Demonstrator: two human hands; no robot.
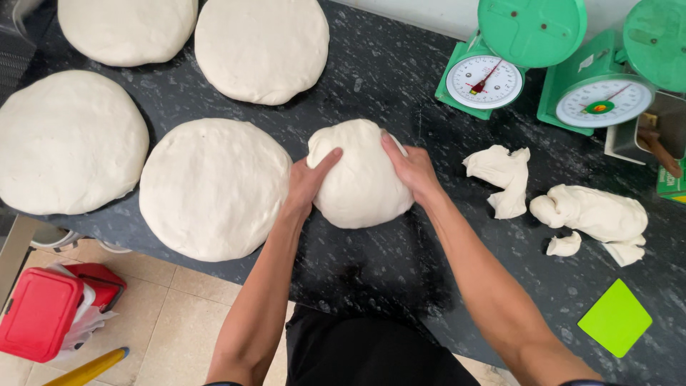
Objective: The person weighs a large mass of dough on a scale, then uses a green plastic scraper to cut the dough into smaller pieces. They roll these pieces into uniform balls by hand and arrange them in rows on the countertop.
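Green scraper (615, 318) nearest, on black counter (400, 271). Left hand (309, 179) and right hand (412, 169) pressed on opposite sides of dough ball (361, 179) at counter middle. Dough scraps (564, 204) to right. 4 flattened dough rounds (213, 187) left and behind. 2 green scales (486, 75) at far right.

- Dark speckled stone countertop (400, 78) is filling most of the view, running left to right.
- Pale wall strip (429, 13) is showing along the far edge.
- Beige tiled floor (179, 314) is showing near left, below the counter edge.
- Red plastic container (39, 314) is sitting on that floor, a yellow handle (89, 368) lying beside it.
- Even light is falling, shadows staying soft.
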